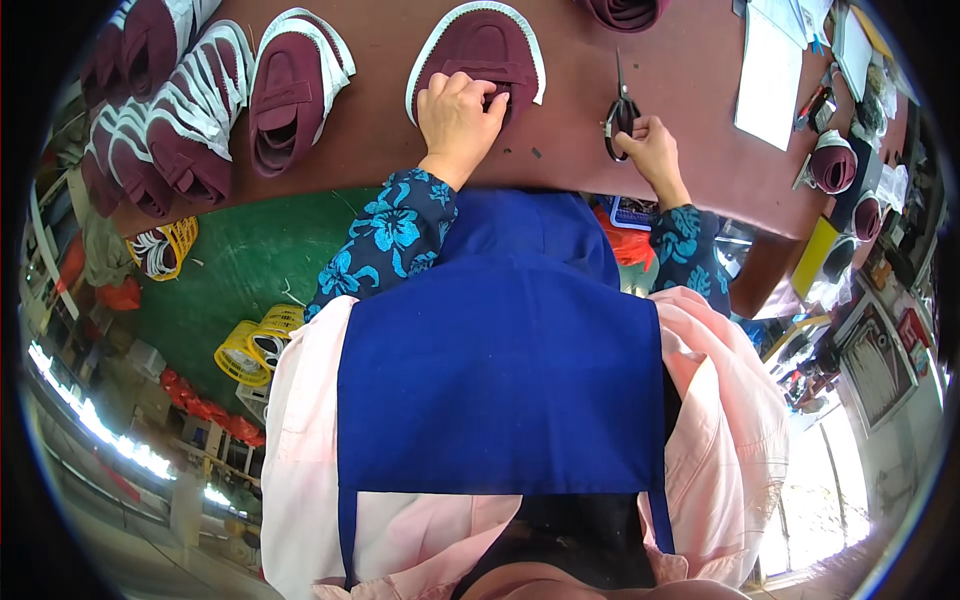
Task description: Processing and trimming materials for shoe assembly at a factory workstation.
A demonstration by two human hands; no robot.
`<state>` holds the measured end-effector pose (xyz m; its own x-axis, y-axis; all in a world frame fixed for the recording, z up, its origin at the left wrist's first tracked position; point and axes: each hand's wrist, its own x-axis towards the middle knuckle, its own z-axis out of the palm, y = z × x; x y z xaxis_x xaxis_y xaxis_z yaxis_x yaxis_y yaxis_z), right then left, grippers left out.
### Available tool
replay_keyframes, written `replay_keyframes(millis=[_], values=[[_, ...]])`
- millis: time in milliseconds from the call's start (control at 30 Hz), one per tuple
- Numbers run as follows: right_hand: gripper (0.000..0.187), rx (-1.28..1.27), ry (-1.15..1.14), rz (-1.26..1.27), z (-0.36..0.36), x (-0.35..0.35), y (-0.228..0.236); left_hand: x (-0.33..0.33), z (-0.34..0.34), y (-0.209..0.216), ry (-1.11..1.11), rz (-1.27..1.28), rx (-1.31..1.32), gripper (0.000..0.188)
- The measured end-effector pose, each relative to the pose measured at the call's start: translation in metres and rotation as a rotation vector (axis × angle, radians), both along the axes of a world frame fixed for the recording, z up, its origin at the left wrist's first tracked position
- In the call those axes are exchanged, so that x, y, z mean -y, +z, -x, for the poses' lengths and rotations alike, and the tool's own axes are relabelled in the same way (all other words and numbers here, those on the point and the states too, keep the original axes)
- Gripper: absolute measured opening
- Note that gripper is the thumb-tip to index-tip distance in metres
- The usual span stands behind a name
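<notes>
A maroon shoe upper with a white lining edge lies toe-away at the table's far middle. My left hand is on its near part, fingers curled at the strap and opening, gripping it. To the right, a pair of scissors with black handles points its blades away from me. My right hand has its fingers closed on the near handle loop. Small dark scraps lie on the table between my hands.
Left of my hands are a single maroon upper and stacked uppers. Another maroon piece sits at the far edge. White papers and tools lie at the right. Yellow tape rolls are below the table's left side.
</notes>
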<state>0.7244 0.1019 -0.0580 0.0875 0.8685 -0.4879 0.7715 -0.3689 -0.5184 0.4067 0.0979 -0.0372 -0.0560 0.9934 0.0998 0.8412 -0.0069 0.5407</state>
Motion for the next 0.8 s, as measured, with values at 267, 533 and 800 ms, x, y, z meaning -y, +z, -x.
replay_keyframes(millis=[267, 533, 800], values=[[0.054, -0.023, 0.303, 0.093, 0.080, -0.015, 0.110, -0.003, -0.006, -0.013, 0.023, -0.063, -0.034, 0.006], [0.061, 0.143, 0.513, 0.108, 0.098, -0.033, 0.121, 0.001, -0.005, -0.020, 0.086, -0.034, 0.059, 0.005], [0.071, 0.175, 0.575, 0.342, 0.104, -0.055, 0.119, 0.008, -0.010, -0.017, 0.086, -0.012, 0.105, 0.007]])
